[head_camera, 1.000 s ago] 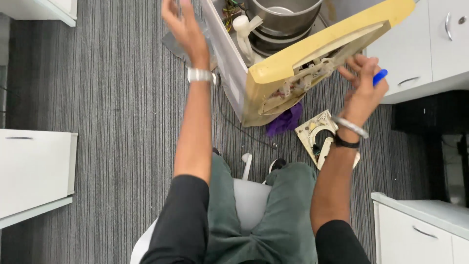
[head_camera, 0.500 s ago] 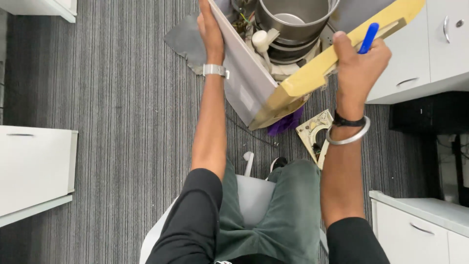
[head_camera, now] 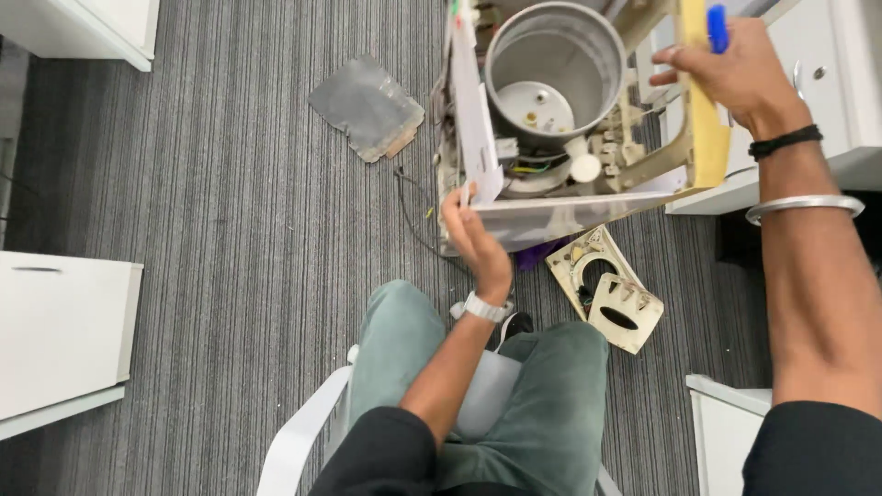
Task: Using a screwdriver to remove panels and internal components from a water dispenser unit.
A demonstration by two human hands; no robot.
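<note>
I sit on a white chair above an opened appliance housing [head_camera: 551, 216], white and yellowed, tipped so its inside faces me. A grey metal drum [head_camera: 551, 69] and wires show inside. My left hand [head_camera: 473, 241] grips the housing's near lower corner. My right hand [head_camera: 730, 69] clasps the yellowed right wall near its top, with a blue-handled tool [head_camera: 717, 26] pinned between the fingers.
A grey metal plate [head_camera: 366, 106] lies on the striped carpet to the left. A cream plastic panel with round cut-outs [head_camera: 606, 289] lies by my right knee. White cabinets stand at the left [head_camera: 55, 340], top right [head_camera: 827, 101] and lower right.
The housing has swung down and round so its drum faces me. My left hand dropped from the top to the near lower corner. My right hand moved up the yellow wall.
</note>
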